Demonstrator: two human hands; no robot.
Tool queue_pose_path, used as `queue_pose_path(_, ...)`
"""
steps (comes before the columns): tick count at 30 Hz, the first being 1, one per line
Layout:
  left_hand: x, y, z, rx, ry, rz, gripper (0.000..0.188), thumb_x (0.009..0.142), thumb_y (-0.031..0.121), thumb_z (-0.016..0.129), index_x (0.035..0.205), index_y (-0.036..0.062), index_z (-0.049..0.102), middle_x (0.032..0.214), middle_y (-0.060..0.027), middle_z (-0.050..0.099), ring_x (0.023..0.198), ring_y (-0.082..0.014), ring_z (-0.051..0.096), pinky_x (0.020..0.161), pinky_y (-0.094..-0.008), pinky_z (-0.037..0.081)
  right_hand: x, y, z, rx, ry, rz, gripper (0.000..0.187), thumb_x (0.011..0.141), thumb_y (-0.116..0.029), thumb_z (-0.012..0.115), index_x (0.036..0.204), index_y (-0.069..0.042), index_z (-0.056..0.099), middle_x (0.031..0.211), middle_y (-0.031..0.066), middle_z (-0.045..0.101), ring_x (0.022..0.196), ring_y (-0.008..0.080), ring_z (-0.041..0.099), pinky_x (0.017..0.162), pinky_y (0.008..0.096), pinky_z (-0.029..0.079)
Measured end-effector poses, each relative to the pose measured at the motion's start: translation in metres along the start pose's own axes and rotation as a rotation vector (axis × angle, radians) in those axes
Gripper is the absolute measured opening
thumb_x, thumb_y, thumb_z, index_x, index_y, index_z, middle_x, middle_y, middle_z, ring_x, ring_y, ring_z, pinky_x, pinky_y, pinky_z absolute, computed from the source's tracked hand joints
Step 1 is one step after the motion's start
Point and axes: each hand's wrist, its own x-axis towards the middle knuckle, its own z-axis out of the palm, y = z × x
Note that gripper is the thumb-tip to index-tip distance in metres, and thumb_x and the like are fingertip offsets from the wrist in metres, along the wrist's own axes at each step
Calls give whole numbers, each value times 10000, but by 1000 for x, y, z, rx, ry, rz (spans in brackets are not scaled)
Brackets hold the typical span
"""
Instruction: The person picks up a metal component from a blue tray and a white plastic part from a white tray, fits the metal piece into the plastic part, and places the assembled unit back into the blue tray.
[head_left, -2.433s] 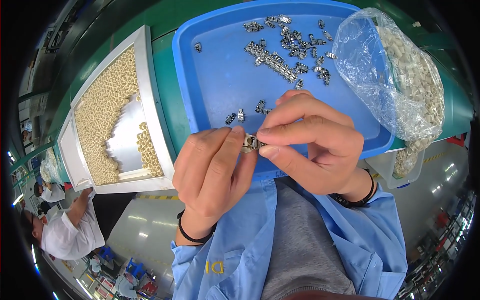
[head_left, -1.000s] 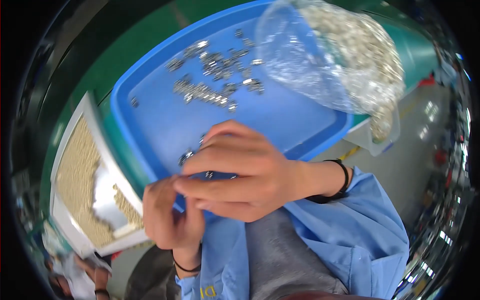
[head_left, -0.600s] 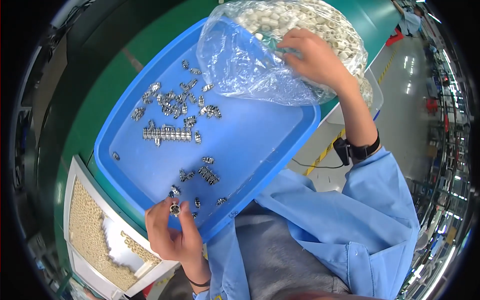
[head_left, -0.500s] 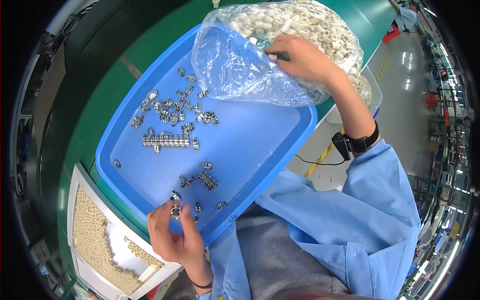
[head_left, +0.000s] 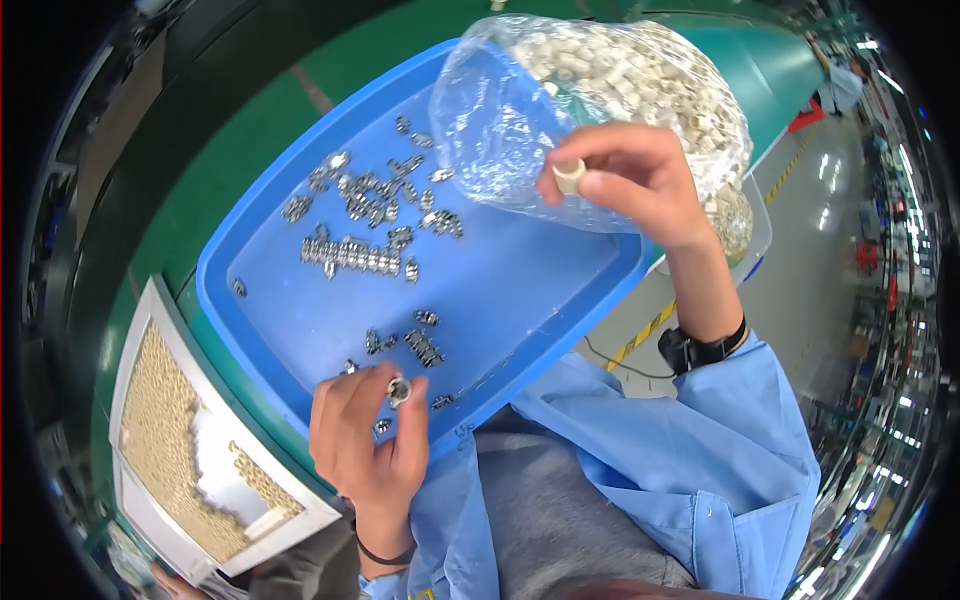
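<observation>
My right hand (head_left: 655, 190) pinches a short cream plastic sleeve (head_left: 569, 177) between thumb and fingers, above the near side of a clear plastic bag (head_left: 490, 130). Behind it, many similar cream pieces (head_left: 650, 85) fill the bag. Over the near edge of a blue tray (head_left: 420, 80), my left hand (head_left: 370, 445) grips a small round fitting (head_left: 399, 390) with a pale rim and a dark metal inside, its end turned up. Small metal parts (head_left: 370, 200) lie scattered in the tray, and a close row of them (head_left: 350, 257) sits left of centre.
A white box (head_left: 215, 455) full of tiny beige pieces stands left of the tray on the green table (head_left: 190, 260). Beyond the bag's right side is a translucent bin (head_left: 755, 225). Another person (head_left: 842, 88) is far off at the upper right.
My right hand has lifted away from the bag's opening toward me, bringing a cream sleeve with it. My left hand, still gripping its fitting, has shifted slightly right and up.
</observation>
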Motion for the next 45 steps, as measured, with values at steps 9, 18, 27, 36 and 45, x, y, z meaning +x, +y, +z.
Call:
queue_pose_path(9, 11, 4, 3, -108, 60, 4, 323, 736, -61, 825, 1029, -35, 690, 861, -135, 693, 731, -244, 646, 641, -319, 493, 8, 17, 104, 573, -170, 43, 143, 956, -138, 643, 977, 1, 616, 1068, 272, 674, 944, 274, 676, 836, 392, 550)
queue_pose_path(18, 7, -10, 2, -135, 130, 31, 301, 688, -7, 848, 956, -26, 713, 857, -115, 680, 683, -256, 630, 567, -340, 488, 14, 6, 125, 127, -234, -193, 160, 867, 24, 703, 1009, 13, 630, 1095, 282, 683, 955, 311, 687, 834, 409, 561)
queue_pose_path(27, 2, -13, -5, -124, 119, 55, 289, 684, 5, 811, 954, -18, 709, 843, -95, 648, 666, -247, 603, 551, -346, 472, 20, -6, 125, -226, -341, -518, 241, 776, 120, 708, 995, 35, 654, 1019, 258, 731, 906, 374, 734, 753, 428, 610)
queue_pose_path(36, 0, -12, 1, -75, 167, 174, 302, 650, -6, 802, 933, -40, 700, 812, -90, 611, 637, -235, 580, 516, -331, 447, 19, -18, 122, -308, -377, -582, 185, 762, 131, 710, 905, 41, 634, 999, 269, 732, 831, 394, 742, 686, 428, 631)
queue_pose_path(45, 1, -11, 4, -142, 145, 175, 300, 631, -21, 792, 913, -46, 693, 798, -101, 611, 621, -237, 574, 511, -337, 447, 17, -17, 122, -385, -436, -697, 157, 749, 132, 716, 872, 51, 663, 1013, 275, 732, 832, 379, 758, 684, 419, 647)
